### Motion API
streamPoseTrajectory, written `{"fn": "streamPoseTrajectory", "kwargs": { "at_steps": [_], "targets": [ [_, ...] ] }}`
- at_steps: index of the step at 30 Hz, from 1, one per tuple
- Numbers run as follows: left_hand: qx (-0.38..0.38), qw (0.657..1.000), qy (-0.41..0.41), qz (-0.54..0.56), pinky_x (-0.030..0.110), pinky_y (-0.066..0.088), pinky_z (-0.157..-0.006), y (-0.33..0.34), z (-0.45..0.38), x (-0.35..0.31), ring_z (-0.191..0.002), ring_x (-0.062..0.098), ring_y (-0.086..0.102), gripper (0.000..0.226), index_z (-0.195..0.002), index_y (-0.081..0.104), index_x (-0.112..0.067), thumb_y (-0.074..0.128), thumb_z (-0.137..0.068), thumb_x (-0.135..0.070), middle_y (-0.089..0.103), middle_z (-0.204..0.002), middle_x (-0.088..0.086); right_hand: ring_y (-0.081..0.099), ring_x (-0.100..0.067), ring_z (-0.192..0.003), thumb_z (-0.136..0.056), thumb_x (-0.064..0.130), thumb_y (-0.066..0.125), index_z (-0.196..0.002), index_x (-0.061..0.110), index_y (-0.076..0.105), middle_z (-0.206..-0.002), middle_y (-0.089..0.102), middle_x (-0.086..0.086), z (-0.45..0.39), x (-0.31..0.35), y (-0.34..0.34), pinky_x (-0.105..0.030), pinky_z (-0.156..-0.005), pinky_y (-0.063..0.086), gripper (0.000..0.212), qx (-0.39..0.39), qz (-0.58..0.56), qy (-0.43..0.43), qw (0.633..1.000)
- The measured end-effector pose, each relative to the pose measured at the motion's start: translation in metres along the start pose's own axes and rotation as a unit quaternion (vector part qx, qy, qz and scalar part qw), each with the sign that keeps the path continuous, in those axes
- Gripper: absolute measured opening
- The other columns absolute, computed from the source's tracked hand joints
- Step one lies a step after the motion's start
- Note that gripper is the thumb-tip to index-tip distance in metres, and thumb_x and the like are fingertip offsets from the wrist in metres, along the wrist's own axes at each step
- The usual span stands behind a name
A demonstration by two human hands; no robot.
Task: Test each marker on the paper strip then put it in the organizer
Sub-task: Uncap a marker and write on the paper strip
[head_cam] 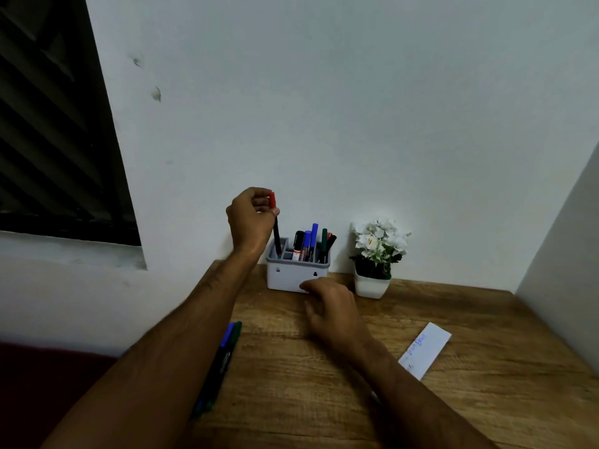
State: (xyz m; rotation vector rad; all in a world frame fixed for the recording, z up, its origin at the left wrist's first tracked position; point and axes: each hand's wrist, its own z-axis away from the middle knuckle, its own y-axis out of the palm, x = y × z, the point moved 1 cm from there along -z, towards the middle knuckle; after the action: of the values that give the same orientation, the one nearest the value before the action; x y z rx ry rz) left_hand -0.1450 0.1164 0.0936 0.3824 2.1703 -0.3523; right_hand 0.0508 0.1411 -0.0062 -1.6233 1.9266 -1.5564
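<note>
My left hand [251, 217] pinches a red-capped black marker [276, 233] by its top, upright, its lower end inside the left compartment of the grey-and-white organizer [285, 277] at the back of the desk. Several markers [309, 243] stand in the organizer's other compartments. My right hand [334, 307] rests on the desk with its fingertips touching the organizer's front right corner. The white paper strip [424, 350] with blue scribbles lies to the right on the desk. Two markers [223, 354], one blue-capped and one green-capped, lie by the desk's left edge, partly behind my left forearm.
A small white pot of white flowers [376, 254] stands right of the organizer against the wall. The wooden desk [470, 400] is bounded by walls behind and on the right. A dark window [48, 124] is at the upper left.
</note>
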Motion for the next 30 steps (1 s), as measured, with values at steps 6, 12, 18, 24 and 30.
{"fn": "streamPoseTrajectory", "kwargs": {
  "at_steps": [6, 12, 18, 24, 30],
  "targets": [
    [-0.012, 1.000, -0.006, -0.008, 0.000, 0.047, -0.067, 0.010, -0.008, 0.013, -0.077, -0.001, 0.062, 0.035, -0.113, 0.071, -0.006, 0.079, -0.080, -0.003, 0.071, -0.100, 0.001, 0.053, -0.005, -0.126, -0.098, 0.011, 0.060, -0.137, 0.021, 0.060, -0.135, 0.064, 0.005, -0.006, -0.006, 0.007, -0.016, -0.105, 0.031, 0.040, 0.012, 0.001, 0.000, 1.000],
    [0.022, 0.998, -0.048, -0.031, 0.001, 0.047, -0.065, 0.015, -0.003, 0.029, -0.073, 0.000, 0.061, 0.034, -0.109, 0.071, -0.009, 0.081, -0.077, -0.002, 0.067, -0.089, -0.005, 0.055, -0.007, -0.123, -0.097, 0.010, 0.061, -0.135, 0.019, 0.062, -0.132, 0.065, 0.004, -0.009, -0.007, 0.011, -0.020, -0.106, 0.038, 0.039, 0.014, -0.004, 0.000, 1.000],
    [0.059, 0.991, -0.096, -0.069, 0.022, 0.056, -0.078, 0.019, 0.019, 0.057, -0.080, 0.010, 0.066, 0.032, -0.104, 0.072, -0.009, 0.083, -0.075, -0.004, 0.070, -0.087, -0.003, 0.058, -0.009, -0.117, -0.095, 0.011, 0.062, -0.132, 0.018, 0.065, -0.126, 0.068, 0.003, -0.006, -0.006, 0.013, -0.022, -0.103, 0.045, 0.038, 0.027, -0.005, -0.016, 1.000],
    [0.051, 0.991, -0.110, -0.064, 0.027, 0.059, -0.079, 0.013, 0.024, 0.058, -0.081, 0.012, 0.069, 0.027, -0.100, 0.073, -0.010, 0.082, -0.075, -0.002, 0.070, -0.084, -0.003, 0.058, -0.007, -0.118, -0.095, 0.012, 0.063, -0.131, 0.018, 0.066, -0.126, 0.068, 0.004, -0.004, -0.008, 0.006, -0.024, -0.105, 0.045, 0.037, 0.010, -0.007, -0.008, 1.000],
    [0.030, 0.992, -0.097, -0.076, 0.018, 0.053, -0.071, -0.002, 0.037, 0.051, -0.080, 0.012, 0.068, 0.023, -0.099, 0.073, -0.009, 0.076, -0.078, 0.002, 0.072, -0.087, 0.001, 0.059, -0.009, -0.116, -0.095, 0.012, 0.062, -0.131, 0.017, 0.066, -0.125, 0.069, 0.003, 0.006, -0.001, 0.005, -0.027, -0.106, 0.047, 0.036, 0.005, -0.010, -0.010, 1.000]
  ]
}}
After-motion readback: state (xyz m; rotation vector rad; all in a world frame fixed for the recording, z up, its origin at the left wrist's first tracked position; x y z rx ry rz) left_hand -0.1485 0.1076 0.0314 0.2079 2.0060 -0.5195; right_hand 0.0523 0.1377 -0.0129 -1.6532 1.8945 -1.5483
